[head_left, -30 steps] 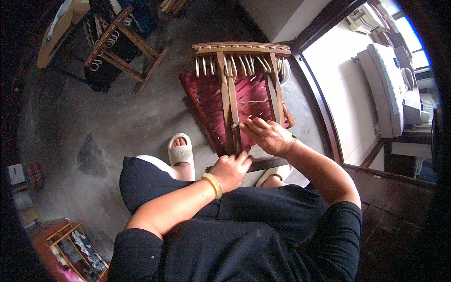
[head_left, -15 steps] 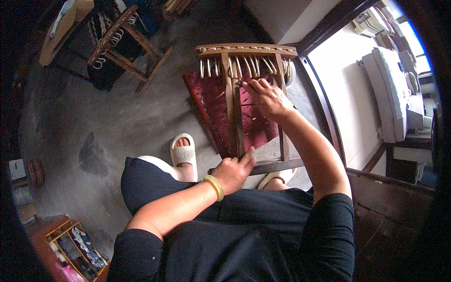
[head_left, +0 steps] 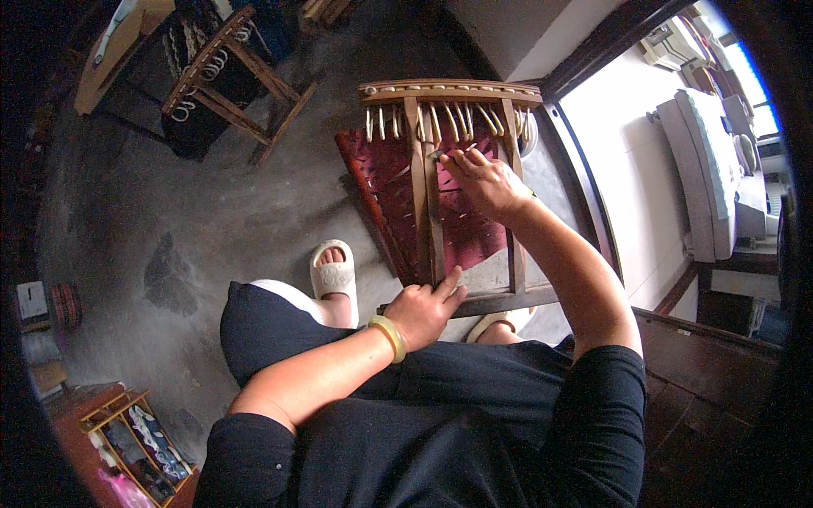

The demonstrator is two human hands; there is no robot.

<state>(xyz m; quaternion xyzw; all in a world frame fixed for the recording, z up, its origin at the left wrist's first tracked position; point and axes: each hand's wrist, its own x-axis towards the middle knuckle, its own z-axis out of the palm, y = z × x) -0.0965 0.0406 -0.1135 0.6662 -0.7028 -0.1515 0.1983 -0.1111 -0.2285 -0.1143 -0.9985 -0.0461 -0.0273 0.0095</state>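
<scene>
A wooden frame point(head_left: 421, 190) stands before me, two upright bars joining its curved top bar point(head_left: 449, 91) to a dark lower rail point(head_left: 500, 302). Several off-white cord loops point(head_left: 449, 121) hang from the top bar. A flat brown strip point(head_left: 435, 220) runs lengthwise beside the left upright. My left hand point(head_left: 417, 315), wearing a pale yellow bangle point(head_left: 388, 337), is at the strip's lower end, index finger extended and other fingers closed on it. Higher up, my right hand point(head_left: 483, 179) is closed in a pinch beside the strip; a small dark tip shows at its fingertips, its kind hidden.
Under the frame lies a dark red sheet point(head_left: 385, 182) with pale marks. A similar wooden frame with white loops point(head_left: 233, 89) stands far left near a cardboard-coloured board point(head_left: 118, 55). A doorway edge point(head_left: 584, 190) rises at right. A yellow-edged rack point(head_left: 140, 444) sits near left.
The whole scene has shifted slightly to the right in view. Both hands keep nearly the same places on the frame and strip.
</scene>
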